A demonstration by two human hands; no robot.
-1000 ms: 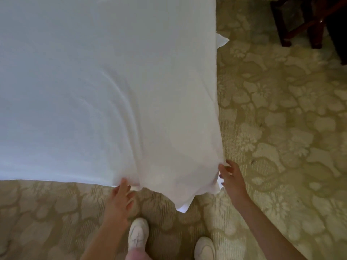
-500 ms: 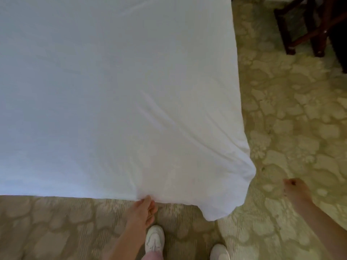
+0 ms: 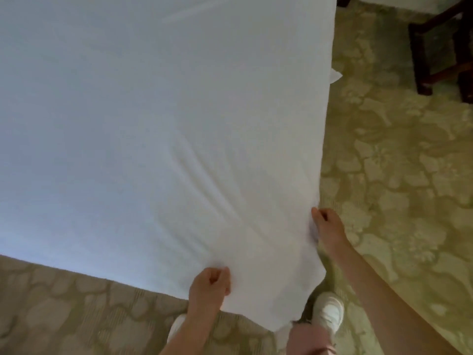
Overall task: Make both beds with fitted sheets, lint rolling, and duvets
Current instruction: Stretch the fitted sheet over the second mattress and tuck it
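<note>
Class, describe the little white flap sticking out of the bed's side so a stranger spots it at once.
Find the big white sheet and follow its right edge away from the right hand. Level with the dark wooden chair, a small pointed flap juts over the patterned carpet; it alone breaks that straight edge.

Right hand [image 3: 326,226], 0.5 s ago off the fabric & out over the carpet [image 3: 396,188], is now back at the bed's side edge, fingers curled into the sheet [image 3: 179,124] just above the corner. Left hand [image 3: 210,285], then w/ fingers tucked at the foot edge, now makes a fist bunching fabric there. Sheet corner [image 3: 294,303] no longer bulges out sideways; it hangs down btwn both hands, creases fanning up from the left hand. Pink trouser leg [image 3: 309,339] now in view.
</note>
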